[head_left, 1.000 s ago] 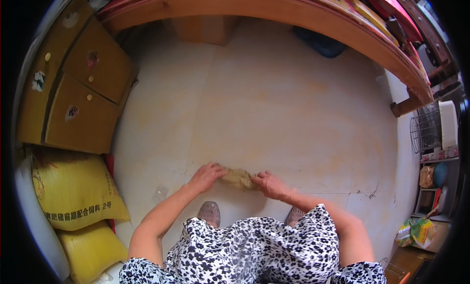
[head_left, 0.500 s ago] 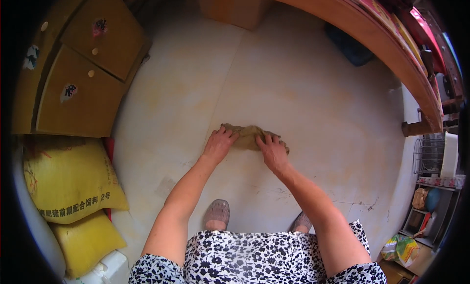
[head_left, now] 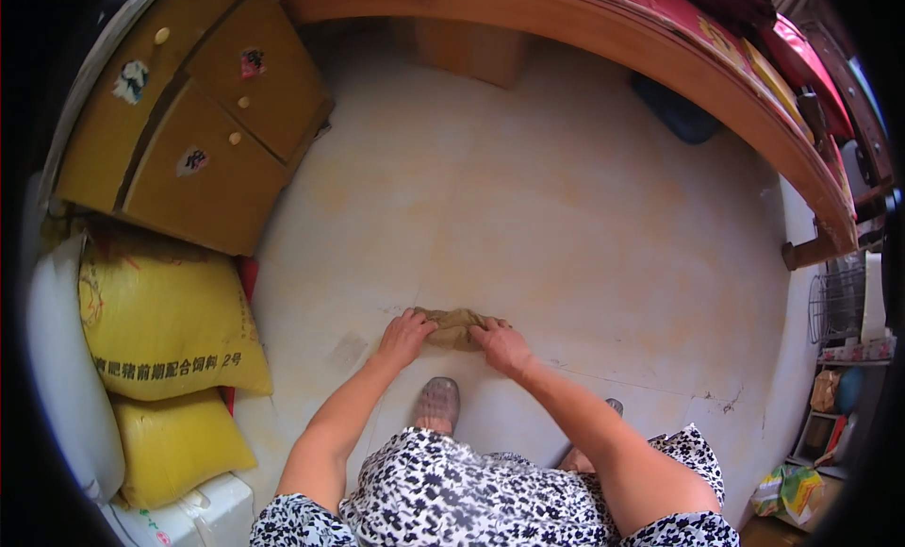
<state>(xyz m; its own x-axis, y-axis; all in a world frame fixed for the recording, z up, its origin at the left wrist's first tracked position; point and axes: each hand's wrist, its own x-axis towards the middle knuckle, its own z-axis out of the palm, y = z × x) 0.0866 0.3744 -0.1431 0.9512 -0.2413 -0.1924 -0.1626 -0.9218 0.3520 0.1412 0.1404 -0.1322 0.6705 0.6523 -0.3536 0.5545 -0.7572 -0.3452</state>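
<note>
A crumpled olive-brown rag (head_left: pixel 456 334) lies on the pale tiled floor (head_left: pixel 547 207), just in front of my feet. My left hand (head_left: pixel 405 339) grips its left end, the fingers bent over the cloth. At the rag's right side, my right hand (head_left: pixel 502 345) is closed on the fabric with its knuckles up. The cloth is bunched between the two hands and appears to rest on the tiles. Whatever lies beneath the rag is hidden. Both forearms reach forward past my black-and-white patterned clothing.
Left stand a brown cabinet (head_left: pixel 222 160) and stacked yellow sacks (head_left: pixel 174 311) above a white box (head_left: pixel 203 514). A wooden frame (head_left: pixel 566 28) arches across the far side, with a cardboard box (head_left: pixel 471 52) and a dark blue object (head_left: pixel 674 108) under it. Shelving (head_left: pixel 830 434) lines the right. My shoe (head_left: pixel 437 403) is close behind the rag.
Both hands have drawn the rag nearer to my feet and slightly left, and it is more bunched. The view has shifted, so the cabinet and sacks sit farther right in it.
</note>
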